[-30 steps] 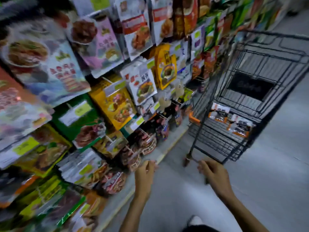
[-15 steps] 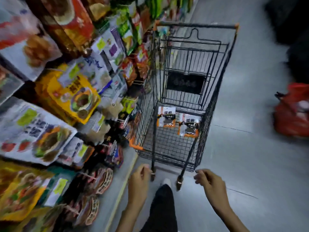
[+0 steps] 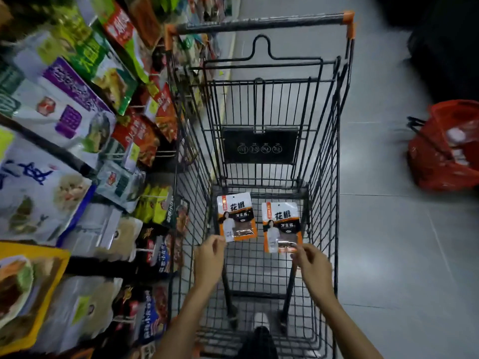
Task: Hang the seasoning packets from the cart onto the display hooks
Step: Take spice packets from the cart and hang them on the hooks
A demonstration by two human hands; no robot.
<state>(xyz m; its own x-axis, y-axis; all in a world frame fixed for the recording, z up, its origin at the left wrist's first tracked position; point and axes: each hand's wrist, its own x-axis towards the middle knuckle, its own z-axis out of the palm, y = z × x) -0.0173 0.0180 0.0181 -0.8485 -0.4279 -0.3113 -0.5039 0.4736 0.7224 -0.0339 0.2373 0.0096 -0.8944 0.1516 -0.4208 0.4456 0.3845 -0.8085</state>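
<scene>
Two bare hands reach down into one black wire shopping cart (image 3: 262, 22). The left hand (image 3: 208, 264) has its fingertips (image 3: 219, 240) curled at the lower left corner of one seasoning packet (image 3: 237, 216). The right hand (image 3: 315, 264) has its fingertips (image 3: 298, 252) curled at the lower right corner of a second packet (image 3: 281, 226). Both sets of fingers touch or overlap a packet corner, but whether either is actually pinching it cannot be told.

The two packets are alike, white and orange with dark lettering. They lie flat, side by side and slightly apart, on the cart's wire floor just beyond the fingertips. No other packets show in the cart.

Further beyond the fingers stands the cart's orange-cornered handle bar. To the left of the left hand, rows of many colourful hanging packets (image 3: 64, 112) fill the display, blurred. Well to the right of the right hand, one red basket (image 3: 445, 151) sits on the grey tiled floor (image 3: 388, 255). Below the wrists, one pale shoe (image 3: 260, 320) shows through the wire.
</scene>
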